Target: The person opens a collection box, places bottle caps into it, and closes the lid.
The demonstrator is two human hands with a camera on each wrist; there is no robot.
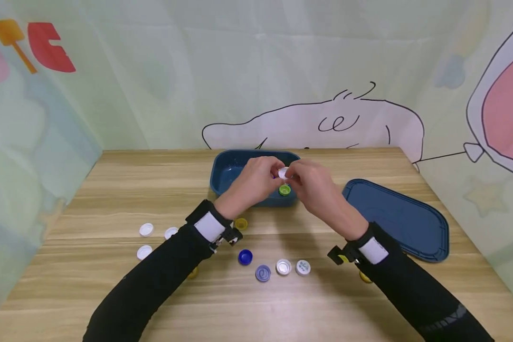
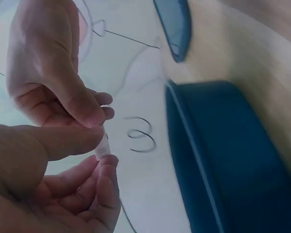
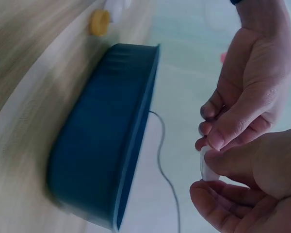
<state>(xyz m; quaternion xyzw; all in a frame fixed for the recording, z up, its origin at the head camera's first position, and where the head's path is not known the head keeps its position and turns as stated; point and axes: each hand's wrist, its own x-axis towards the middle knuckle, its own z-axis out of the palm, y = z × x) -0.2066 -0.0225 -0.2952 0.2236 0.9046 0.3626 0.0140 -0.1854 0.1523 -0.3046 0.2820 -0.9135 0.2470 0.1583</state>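
L hand (image 1: 253, 184) + R hand (image 1: 312, 186) both pinch 1 white cap (image 1: 283, 173), grip clamped on it. Held over blue bin (image 1: 222, 172); green cap (image 1: 284, 190) just below, lid (image 1: 395, 219) on table (image 1: 111, 190) to the R.

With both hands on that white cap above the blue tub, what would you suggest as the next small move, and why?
Probably lower and release the white cap into the blue tub: the left hand and right hand pinch it right over the tub, where a green cap shows.

The left hand (image 1: 252, 183) and right hand (image 1: 314, 185) are raised together. Fingertips are pinched in a shared grip. Both forearms are angled inward.
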